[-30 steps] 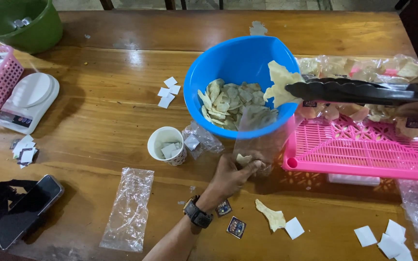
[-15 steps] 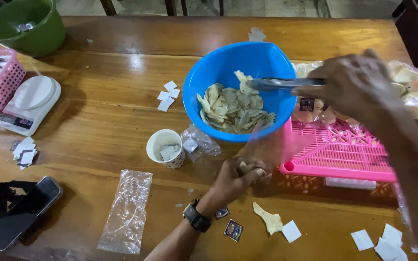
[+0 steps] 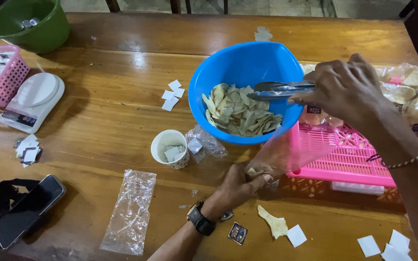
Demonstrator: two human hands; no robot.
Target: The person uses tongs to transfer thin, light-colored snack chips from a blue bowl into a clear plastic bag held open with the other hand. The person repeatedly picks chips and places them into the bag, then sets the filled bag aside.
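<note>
My left hand (image 3: 240, 182), lower centre of frame, is pinched tight around the bottom of a clear plastic bag (image 3: 286, 152), mouth tilted up toward the bowl. My right hand (image 3: 347, 87), right of centre, is closed on metal tongs (image 3: 279, 90), tips narrow and hovering over the chips (image 3: 240, 111) in the blue bowl (image 3: 240, 63).

Left to right: kitchen scale (image 3: 32, 99) at left edge, phone (image 3: 25, 210) lower left, spare empty bag (image 3: 129, 210) flat on the table (image 3: 112, 125), small paper cup (image 3: 170, 149) with paper tags, then the bowl, then the pink tray (image 3: 344, 154) at right.

To do this well, I think: grab small bunches (chips look brittle), keep the bag mouth just beside the bowl rim, squeeze lightly. One chip (image 3: 273, 223) lies loose on the table, lower centre.
</note>
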